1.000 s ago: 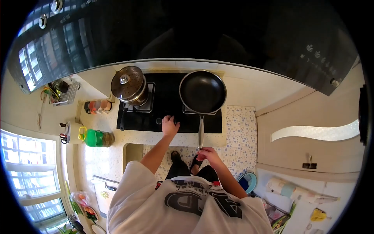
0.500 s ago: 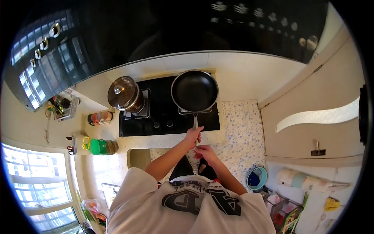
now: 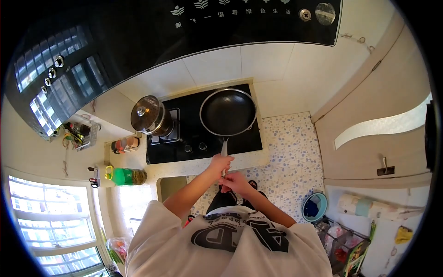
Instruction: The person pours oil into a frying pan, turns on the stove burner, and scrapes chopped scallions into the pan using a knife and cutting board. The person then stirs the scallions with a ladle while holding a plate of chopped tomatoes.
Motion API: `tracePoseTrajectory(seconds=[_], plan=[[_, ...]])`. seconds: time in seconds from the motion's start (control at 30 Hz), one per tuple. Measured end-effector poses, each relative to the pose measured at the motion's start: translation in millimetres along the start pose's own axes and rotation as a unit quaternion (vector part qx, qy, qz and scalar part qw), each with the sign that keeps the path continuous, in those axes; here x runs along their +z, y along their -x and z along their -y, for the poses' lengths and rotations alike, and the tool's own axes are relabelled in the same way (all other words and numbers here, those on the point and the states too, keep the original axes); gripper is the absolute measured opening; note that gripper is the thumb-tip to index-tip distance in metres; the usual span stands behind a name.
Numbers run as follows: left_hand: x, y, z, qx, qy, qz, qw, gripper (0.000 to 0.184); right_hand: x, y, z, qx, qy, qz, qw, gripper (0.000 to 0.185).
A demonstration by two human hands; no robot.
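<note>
A black frying pan [image 3: 228,112] with a pale rim is over the right side of the black gas stove [image 3: 184,157]. It hides the burner, so I cannot tell whether it rests there or is raised. My left hand [image 3: 220,166] is wrapped round the pan's metal handle [image 3: 224,147]. Close below it, my right hand [image 3: 235,183] has its fingers closed at the handle's near end, partly hidden. On the left burner stands a steel pot [image 3: 150,116] with a glass lid.
Left of the stove are a green-lidded jar [image 3: 131,177], several seasoning containers [image 3: 125,145] and scissors [image 3: 94,182]. A dark range hood [image 3: 138,37] hangs overhead. On the floor to my right are a blue bin [image 3: 315,207] and a rack [image 3: 341,244]. A door [image 3: 369,159] is at right.
The frying pan has shifted slightly toward me and left over the stove, and both hands have moved with the handle. The camera view has tilted and shifted, showing more of the hood's lettering.
</note>
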State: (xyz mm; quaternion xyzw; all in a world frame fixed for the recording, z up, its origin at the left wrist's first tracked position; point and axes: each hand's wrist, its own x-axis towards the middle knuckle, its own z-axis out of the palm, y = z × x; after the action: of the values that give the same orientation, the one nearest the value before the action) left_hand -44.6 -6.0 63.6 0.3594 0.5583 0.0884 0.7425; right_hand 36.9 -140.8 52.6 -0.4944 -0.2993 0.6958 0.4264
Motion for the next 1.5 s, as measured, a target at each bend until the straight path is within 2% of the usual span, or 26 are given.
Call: tracePoseTrajectory(seconds=[0.3, 0.53, 0.8, 0.9, 1.1, 1.4, 1.5], plan=[[-23, 9, -5, 0.028, -0.014, -0.042, 0.999, 0.016, 15, -14, 6, -0.011, 0.025, 0.046, 0.999, 0.029], [-25, -36, -7, 0.075, 0.023, -0.047, 0.996, 0.016, -3, -48, 2, 0.030, -0.009, -0.009, 0.999, 0.020], [-6, -72, -9, 0.052, 0.116, 0.037, 0.991, 0.020, -33, -61, -6, 0.011, 0.039, -0.086, 0.996, 0.019], [4, -76, -6, 0.053, 0.126, 0.068, 0.988, 0.021, -39, -55, -9, 0.006, 0.000, -0.106, 0.994, 0.019], [20, -55, -10, 0.025, 0.110, 0.118, 0.987, 0.021, -47, -33, 4, 0.025, 0.095, -0.079, 0.992, 0.019], [7, 9, -8, -0.038, 0.091, 0.144, 0.985, 0.019, -13, 12, 36, 0.020, 0.108, 0.017, 0.994, 0.028], [-2, 32, -9, -0.043, 0.068, 0.133, 0.988, 0.019, 7, 24, 61, 0.081, 0.085, 0.040, 0.992, 0.029]])
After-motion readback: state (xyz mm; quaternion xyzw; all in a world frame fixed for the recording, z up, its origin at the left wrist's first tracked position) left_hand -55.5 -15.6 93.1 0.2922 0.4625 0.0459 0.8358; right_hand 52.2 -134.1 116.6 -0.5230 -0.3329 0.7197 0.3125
